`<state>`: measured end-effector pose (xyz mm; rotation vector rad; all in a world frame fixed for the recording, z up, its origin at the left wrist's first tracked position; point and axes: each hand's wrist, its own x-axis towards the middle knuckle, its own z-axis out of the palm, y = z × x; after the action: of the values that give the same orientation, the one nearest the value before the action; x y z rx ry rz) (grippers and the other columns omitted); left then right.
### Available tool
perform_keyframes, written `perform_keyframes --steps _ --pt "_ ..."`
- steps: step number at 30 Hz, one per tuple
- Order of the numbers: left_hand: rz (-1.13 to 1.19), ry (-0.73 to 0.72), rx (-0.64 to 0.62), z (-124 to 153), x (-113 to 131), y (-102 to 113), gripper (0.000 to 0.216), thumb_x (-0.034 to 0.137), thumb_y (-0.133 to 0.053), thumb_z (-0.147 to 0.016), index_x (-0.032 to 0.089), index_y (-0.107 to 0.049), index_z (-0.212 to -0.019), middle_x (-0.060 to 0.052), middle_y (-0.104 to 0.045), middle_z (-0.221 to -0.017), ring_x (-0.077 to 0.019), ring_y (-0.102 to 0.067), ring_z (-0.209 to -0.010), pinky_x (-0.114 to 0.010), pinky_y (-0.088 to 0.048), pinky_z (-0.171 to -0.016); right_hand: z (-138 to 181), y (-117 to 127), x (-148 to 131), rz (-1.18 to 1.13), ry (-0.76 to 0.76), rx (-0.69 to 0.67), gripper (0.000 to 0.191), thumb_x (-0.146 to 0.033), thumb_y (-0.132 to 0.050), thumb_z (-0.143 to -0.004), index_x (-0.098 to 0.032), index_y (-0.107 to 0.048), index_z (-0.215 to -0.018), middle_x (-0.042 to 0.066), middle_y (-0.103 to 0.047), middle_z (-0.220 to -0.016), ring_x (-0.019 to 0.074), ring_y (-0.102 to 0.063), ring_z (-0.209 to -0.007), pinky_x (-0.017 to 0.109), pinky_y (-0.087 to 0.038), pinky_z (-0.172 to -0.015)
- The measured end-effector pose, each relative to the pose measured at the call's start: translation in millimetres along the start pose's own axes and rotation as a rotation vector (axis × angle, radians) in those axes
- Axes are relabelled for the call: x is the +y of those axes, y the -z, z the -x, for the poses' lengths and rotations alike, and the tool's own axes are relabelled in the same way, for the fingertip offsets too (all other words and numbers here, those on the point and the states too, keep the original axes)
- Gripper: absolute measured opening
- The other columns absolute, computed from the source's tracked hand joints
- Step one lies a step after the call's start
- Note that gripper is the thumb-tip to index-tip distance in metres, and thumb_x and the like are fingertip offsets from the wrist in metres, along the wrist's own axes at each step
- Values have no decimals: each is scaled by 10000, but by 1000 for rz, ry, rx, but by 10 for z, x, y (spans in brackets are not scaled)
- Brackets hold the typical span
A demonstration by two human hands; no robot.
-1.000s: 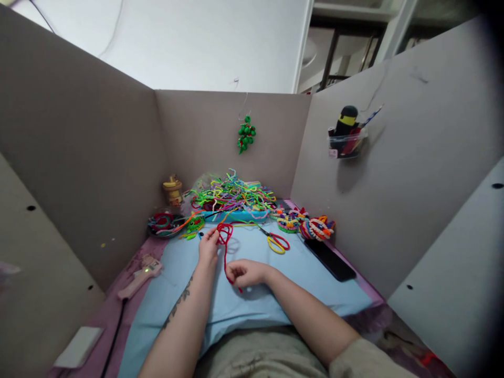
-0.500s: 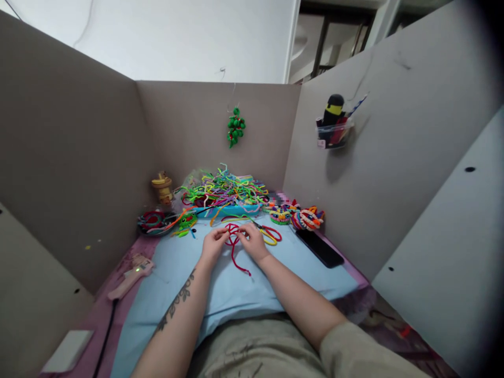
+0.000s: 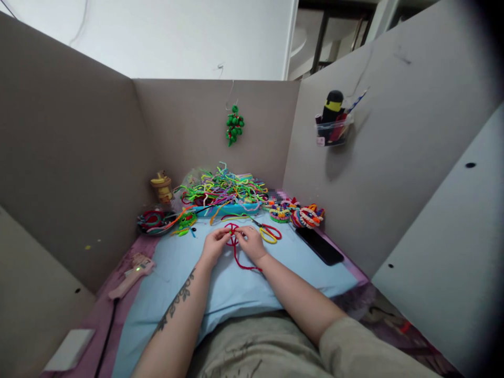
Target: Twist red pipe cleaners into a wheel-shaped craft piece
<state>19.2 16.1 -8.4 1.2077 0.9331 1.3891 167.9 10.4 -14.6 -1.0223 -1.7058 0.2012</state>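
Head cam: L hand (image 3: 215,245) & R hand (image 3: 251,242) each w/ grip pinched on the red cord (image 3: 235,253), fingertips close together at its looped part. Cord's btwn the hands, approx. mid-desk (image 3: 94,315), above the blue cloth (image 3: 232,294); its tail curves down toward R wrist. Tiny green bit (image 3: 230,232) at L fingertips, too small to ID. Scissors (image 3: 275,229), red/yel. handles, lie just beyond R hand; blk phone (image 3: 319,246) farther R. Blue tray (image 3: 232,210) at back, heaped w/ multicol. strands (image 3: 226,186). Pink corded tool (image 3: 132,276) far L.
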Motion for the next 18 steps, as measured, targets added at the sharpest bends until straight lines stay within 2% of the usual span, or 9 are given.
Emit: perform_keyframes --steps 11,18 --pt "90 40 -11 -12 -13 12 354 302 -807 -531 146 -707 -833 -80 -700 -806 -178 -615 -737 -295 -445 -734 15 -47 10 47 94 -61 198 -190 -485 -855 -206 -671 -920 63 -676 -887 189 -557 -854 340 -415 -842" --pt "35 2 -20 -14 -17 -5 329 310 -790 -545 148 -709 -820 -80 -696 -811 -180 -605 -735 -293 -442 -736 -4 -39 5 -7 78 -86 165 -171 -498 -814 -185 -654 -867 55 -625 -786 187 -533 -789 328 -414 -792"
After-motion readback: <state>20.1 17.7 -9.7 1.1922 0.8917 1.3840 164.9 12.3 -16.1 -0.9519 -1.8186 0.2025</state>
